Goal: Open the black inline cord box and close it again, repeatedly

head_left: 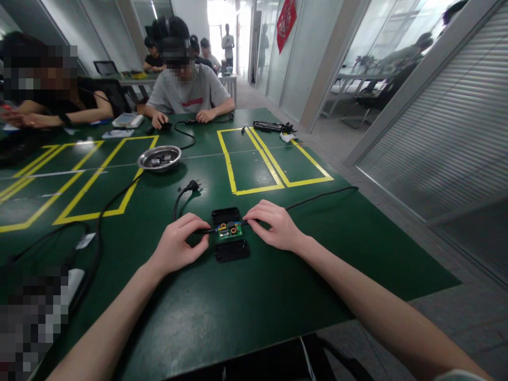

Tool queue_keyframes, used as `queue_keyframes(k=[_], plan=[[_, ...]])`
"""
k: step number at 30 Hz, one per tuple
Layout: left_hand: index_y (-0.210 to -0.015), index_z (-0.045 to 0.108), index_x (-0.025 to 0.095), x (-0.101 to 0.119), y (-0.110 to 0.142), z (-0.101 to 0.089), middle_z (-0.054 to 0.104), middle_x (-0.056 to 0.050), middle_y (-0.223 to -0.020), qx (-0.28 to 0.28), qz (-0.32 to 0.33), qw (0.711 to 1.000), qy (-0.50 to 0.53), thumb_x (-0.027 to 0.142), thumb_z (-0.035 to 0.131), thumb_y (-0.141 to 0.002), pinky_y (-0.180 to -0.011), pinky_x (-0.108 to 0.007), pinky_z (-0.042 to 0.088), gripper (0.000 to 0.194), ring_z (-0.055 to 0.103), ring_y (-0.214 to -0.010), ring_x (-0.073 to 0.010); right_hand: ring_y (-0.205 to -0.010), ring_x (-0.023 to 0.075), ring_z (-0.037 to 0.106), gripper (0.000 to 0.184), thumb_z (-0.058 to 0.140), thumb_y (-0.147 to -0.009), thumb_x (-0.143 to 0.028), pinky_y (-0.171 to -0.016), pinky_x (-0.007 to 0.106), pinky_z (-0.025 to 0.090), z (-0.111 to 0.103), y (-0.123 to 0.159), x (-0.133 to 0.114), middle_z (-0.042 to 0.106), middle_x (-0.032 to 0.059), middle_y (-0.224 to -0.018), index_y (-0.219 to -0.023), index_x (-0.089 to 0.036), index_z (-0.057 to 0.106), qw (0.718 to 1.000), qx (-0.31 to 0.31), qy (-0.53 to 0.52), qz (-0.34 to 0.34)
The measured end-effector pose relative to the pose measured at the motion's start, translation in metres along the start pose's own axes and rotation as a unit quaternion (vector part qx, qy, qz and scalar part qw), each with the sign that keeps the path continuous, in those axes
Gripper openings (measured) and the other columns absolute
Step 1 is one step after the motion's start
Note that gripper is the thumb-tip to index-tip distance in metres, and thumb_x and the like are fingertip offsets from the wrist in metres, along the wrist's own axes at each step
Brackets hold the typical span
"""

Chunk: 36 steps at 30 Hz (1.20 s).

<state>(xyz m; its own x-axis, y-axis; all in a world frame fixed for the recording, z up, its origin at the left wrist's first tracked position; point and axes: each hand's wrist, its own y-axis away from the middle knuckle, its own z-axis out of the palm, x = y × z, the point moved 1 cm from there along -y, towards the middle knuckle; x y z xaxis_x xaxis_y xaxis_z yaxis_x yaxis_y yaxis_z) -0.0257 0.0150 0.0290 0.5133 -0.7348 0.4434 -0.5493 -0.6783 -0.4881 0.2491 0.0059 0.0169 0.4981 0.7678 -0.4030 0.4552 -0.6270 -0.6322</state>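
Note:
A small green circuit board (230, 231) with copper-wound coils lies on the green table between my hands. One half of a black plastic case (225, 215) sits just beyond it, and the other case half (232, 251) is on the near side. My left hand (180, 241) has its fingertips around the black cable at the board's left end. On the right, my right hand (273, 225) pinches the black cable (317, 199) close to where it meets the board. The left cable curves away to a black plug (193, 185) lying beyond my left hand.
A metal bowl (159, 159) with metal parts stands farther back on the left. Yellow tape (257, 190) marks rectangles on the table (190, 323). A folded black tripod (273, 126) lies at the far right. Across the table, a person (186, 90) handles a cable.

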Motion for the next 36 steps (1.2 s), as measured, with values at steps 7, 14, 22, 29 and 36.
queue_keyframes(k=[7,14,22,29,36], plan=[[-0.083,0.07,0.019,0.011,0.002,0.001,0.069,-0.003,-0.075,-0.018,0.045,0.999,-0.003,0.02,0.057,-0.085,-0.06,-0.025,0.053,0.013,0.065,-0.065,-0.0151,-0.072,0.0191,0.066,0.015,0.058,-0.095,-0.017,-0.067,0.035,0.055,-0.009,0.001,-0.012,0.075,0.0046,-0.081,-0.089,-0.021,0.07,0.998,-0.009,-0.025,-0.051],[-0.08,0.066,0.019,0.012,0.004,0.003,0.064,0.0,-0.069,-0.049,0.042,0.998,0.011,0.018,0.055,-0.081,-0.056,-0.023,0.046,0.011,0.06,-0.06,-0.013,-0.072,0.0185,0.066,0.014,0.059,-0.095,-0.016,-0.066,0.033,0.054,-0.008,0.006,-0.015,0.075,0.0043,-0.081,-0.089,-0.021,0.07,0.997,-0.053,-0.04,-0.046],[-0.076,0.062,0.018,0.012,0.008,0.007,0.059,0.003,-0.066,-0.117,0.01,0.993,0.028,0.018,0.055,-0.077,-0.052,-0.021,0.037,0.007,0.051,-0.053,-0.0094,-0.069,0.0165,0.062,0.012,0.06,-0.094,-0.016,-0.065,0.03,0.051,-0.001,0.008,-0.018,0.072,0.0034,-0.078,-0.085,-0.02,0.067,0.996,-0.075,-0.04,-0.039],[-0.075,0.06,0.018,0.015,0.008,0.008,0.056,0.004,-0.064,-0.131,0.004,0.99,0.043,0.017,0.055,-0.076,-0.052,-0.02,0.035,0.006,0.048,-0.052,-0.009,-0.069,0.0157,0.06,0.013,0.059,-0.095,-0.016,-0.063,0.028,0.047,-0.006,0.009,-0.02,0.071,0.0032,-0.077,-0.085,-0.019,0.067,0.994,-0.095,-0.037,-0.042],[-0.074,0.06,0.018,0.014,0.009,0.011,0.056,0.004,-0.064,-0.144,-0.002,0.989,0.045,0.018,0.056,-0.075,-0.053,-0.021,0.035,0.004,0.048,-0.052,-0.0093,-0.073,0.0155,0.062,0.013,0.061,-0.094,-0.017,-0.066,0.027,0.046,-0.006,0.013,-0.021,0.071,0.0032,-0.079,-0.084,-0.019,0.068,0.985,-0.164,-0.045,0.004]])
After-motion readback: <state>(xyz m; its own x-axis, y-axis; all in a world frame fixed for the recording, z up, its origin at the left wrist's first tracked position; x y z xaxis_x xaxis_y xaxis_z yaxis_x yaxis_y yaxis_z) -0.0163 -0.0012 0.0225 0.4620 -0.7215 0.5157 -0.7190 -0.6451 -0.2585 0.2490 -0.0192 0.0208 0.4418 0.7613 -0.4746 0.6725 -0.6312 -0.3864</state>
